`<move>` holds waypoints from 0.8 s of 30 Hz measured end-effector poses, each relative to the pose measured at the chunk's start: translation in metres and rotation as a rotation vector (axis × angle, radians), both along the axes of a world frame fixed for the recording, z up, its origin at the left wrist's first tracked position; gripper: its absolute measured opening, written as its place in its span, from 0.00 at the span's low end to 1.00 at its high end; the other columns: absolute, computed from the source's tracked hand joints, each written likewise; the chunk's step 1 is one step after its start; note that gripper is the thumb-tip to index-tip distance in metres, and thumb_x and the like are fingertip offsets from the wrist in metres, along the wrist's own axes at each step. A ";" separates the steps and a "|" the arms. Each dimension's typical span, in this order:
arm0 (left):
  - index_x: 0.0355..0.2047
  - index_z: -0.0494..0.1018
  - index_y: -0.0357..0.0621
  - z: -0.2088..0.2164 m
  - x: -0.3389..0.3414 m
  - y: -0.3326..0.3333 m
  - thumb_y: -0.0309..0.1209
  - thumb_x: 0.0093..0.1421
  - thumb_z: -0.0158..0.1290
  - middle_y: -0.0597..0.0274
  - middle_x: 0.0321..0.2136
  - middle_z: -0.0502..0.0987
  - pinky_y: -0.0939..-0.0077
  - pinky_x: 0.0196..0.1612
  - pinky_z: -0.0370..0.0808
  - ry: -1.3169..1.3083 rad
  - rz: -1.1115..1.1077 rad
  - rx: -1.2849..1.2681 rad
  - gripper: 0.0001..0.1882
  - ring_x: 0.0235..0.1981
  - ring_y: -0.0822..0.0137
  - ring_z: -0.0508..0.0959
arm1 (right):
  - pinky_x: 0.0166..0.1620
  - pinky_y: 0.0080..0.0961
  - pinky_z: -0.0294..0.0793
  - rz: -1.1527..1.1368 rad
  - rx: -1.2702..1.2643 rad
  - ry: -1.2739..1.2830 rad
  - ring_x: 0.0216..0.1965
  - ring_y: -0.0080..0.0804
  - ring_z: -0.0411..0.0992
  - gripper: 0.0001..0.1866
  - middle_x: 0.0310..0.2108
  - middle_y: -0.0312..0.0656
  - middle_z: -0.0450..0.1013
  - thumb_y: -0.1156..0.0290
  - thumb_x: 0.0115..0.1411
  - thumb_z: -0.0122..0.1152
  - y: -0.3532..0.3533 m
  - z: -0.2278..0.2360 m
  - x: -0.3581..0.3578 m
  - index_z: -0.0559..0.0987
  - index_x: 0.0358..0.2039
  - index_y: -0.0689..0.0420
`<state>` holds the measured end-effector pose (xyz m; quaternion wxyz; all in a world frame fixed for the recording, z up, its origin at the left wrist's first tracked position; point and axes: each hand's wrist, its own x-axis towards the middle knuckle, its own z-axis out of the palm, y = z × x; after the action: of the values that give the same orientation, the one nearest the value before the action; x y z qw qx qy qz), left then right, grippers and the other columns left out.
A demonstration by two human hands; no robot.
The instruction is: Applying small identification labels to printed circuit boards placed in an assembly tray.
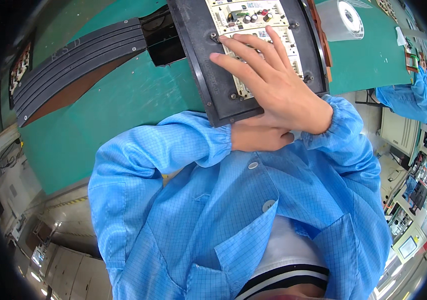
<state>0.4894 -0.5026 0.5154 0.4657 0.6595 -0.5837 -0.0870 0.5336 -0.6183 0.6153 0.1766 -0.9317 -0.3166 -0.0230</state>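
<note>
A black flat tray-like fixture (211,75) carries a pale circuit board panel (276,20) with small capacitors, a dark block and other parts on it. Over the near part of the panel, my right hand (286,92) lies with fingers stretched out and spread, the fingertips at or just above the board; contact is hard to tell. My left hand (256,137) crosses beneath the right one at the near edge of the fixture. Its fingers are hidden, so whether they grip anything does not show. Small metal posts (233,96) stand around the panel.
Left of the fixture, a curved black ribbed rail (88,60) reaches over the green work surface (148,92). A white translucent tub (341,21) with a roll stands at the right back. Another person's blue sleeve (408,102) shows at the far right.
</note>
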 end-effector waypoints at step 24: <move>0.38 0.74 0.40 -0.005 0.011 0.007 0.29 0.56 0.51 0.57 0.32 0.77 0.69 0.24 0.80 -0.383 -0.136 0.017 0.10 0.26 0.64 0.83 | 0.48 0.36 0.73 -0.675 0.206 0.011 0.41 0.47 0.73 0.31 0.41 0.53 0.72 0.65 0.55 0.69 -0.065 0.033 0.042 0.71 0.57 0.64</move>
<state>0.5008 -0.4952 0.5107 0.3337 0.6268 -0.7041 0.0036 0.5756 -0.6830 0.6478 0.2540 -0.9612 0.0142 -0.1068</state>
